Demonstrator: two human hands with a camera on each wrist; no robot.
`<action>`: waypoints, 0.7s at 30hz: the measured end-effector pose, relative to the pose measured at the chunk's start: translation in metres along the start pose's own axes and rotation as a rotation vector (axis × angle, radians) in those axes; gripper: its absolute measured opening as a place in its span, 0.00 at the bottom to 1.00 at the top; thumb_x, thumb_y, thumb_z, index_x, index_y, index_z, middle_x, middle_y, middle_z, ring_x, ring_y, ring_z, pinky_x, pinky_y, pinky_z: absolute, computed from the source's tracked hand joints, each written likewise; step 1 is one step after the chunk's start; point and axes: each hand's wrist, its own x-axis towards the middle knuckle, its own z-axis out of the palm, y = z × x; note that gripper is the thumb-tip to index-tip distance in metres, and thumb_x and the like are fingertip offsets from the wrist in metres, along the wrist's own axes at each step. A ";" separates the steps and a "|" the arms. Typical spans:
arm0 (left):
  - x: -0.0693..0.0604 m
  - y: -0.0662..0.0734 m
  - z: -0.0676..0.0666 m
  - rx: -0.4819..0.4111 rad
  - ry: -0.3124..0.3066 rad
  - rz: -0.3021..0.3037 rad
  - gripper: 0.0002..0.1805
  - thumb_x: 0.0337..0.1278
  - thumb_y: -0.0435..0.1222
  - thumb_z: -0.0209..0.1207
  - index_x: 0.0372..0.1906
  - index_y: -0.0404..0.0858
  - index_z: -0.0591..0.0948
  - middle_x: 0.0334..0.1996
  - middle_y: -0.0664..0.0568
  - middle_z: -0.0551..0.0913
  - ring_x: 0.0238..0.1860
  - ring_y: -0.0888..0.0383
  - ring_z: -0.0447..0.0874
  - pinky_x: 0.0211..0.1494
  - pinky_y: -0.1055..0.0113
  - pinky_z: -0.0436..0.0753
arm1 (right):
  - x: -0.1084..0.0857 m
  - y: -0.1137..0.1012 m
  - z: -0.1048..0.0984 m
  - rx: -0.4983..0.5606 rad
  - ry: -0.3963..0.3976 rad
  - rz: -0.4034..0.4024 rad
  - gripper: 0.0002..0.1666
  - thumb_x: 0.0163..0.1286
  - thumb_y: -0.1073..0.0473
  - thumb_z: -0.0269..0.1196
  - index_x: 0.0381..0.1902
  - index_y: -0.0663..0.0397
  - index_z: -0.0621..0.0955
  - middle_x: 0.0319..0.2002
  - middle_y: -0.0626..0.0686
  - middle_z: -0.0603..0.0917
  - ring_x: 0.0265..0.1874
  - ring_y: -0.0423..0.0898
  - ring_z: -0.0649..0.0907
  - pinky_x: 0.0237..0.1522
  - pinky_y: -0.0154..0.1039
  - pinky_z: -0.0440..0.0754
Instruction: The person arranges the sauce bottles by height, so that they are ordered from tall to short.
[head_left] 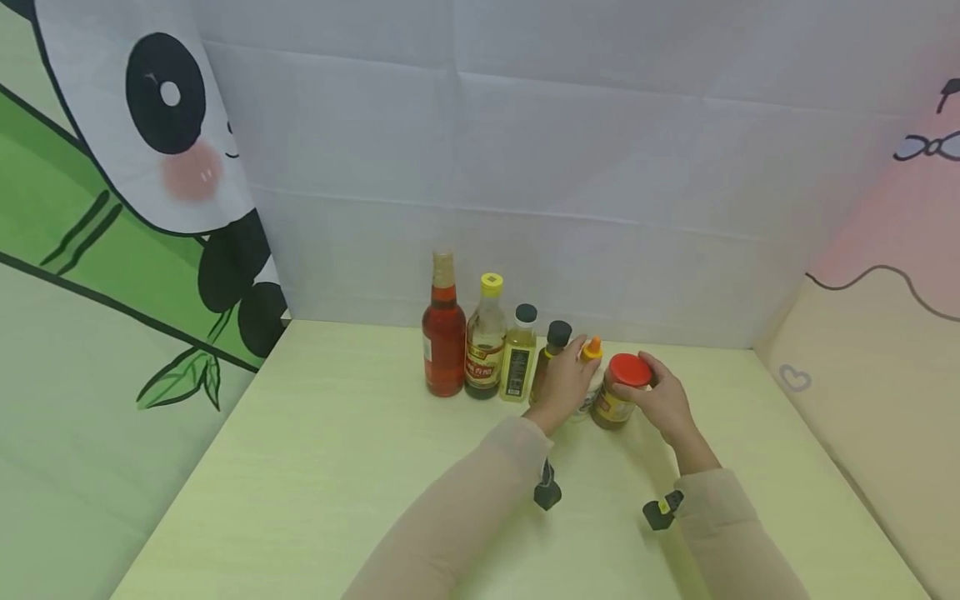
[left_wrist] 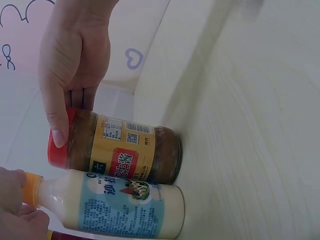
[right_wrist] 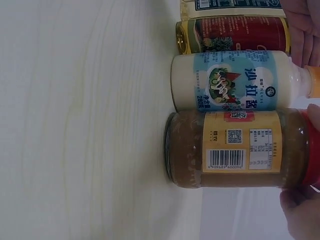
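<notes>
My left hand (head_left: pixel 561 385) pinches the orange cap of a salad dressing bottle (left_wrist: pixel 122 205), a pale squeeze bottle with a blue label. Beside it, a peanut butter jar (left_wrist: pixel 125 147) with a red lid and yellow label stands upright on the table. My right hand (head_left: pixel 666 402) grips the jar's red lid (head_left: pixel 630 370), thumb on one side and fingers on the other. The jar and the dressing bottle stand side by side, touching or nearly so. In the head view the left hand covers much of the dressing bottle.
Left of the hands runs a row of bottles: a tall red one (head_left: pixel 444 354), a yellow-capped sauce bottle (head_left: pixel 485 354), a yellow oil bottle (head_left: pixel 518 362) and a black-capped bottle (head_left: pixel 558 335). They stand near the back of the pale table (head_left: pixel 322 467), before a white cloth wall (head_left: pixel 525 167).
</notes>
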 end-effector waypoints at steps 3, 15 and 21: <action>-0.004 -0.002 -0.002 -0.001 0.002 -0.001 0.29 0.70 0.46 0.55 0.71 0.40 0.68 0.61 0.48 0.77 0.57 0.52 0.78 0.54 0.58 0.79 | -0.003 -0.003 0.002 -0.084 0.019 0.005 0.53 0.64 0.56 0.69 0.75 0.64 0.51 0.73 0.66 0.56 0.70 0.65 0.57 0.66 0.61 0.58; -0.035 -0.011 -0.010 -0.148 -0.035 0.092 0.27 0.70 0.43 0.56 0.69 0.39 0.70 0.65 0.50 0.72 0.59 0.49 0.77 0.57 0.62 0.77 | -0.026 -0.007 0.015 -0.272 0.176 -0.217 0.42 0.66 0.61 0.67 0.71 0.67 0.60 0.71 0.68 0.58 0.69 0.67 0.58 0.64 0.66 0.59; -0.056 -0.024 -0.021 -0.117 -0.029 0.158 0.25 0.71 0.44 0.54 0.68 0.39 0.71 0.63 0.49 0.75 0.58 0.49 0.77 0.58 0.61 0.77 | -0.038 -0.011 0.021 -0.277 0.190 -0.253 0.39 0.66 0.64 0.66 0.70 0.66 0.63 0.70 0.66 0.60 0.69 0.66 0.59 0.65 0.64 0.59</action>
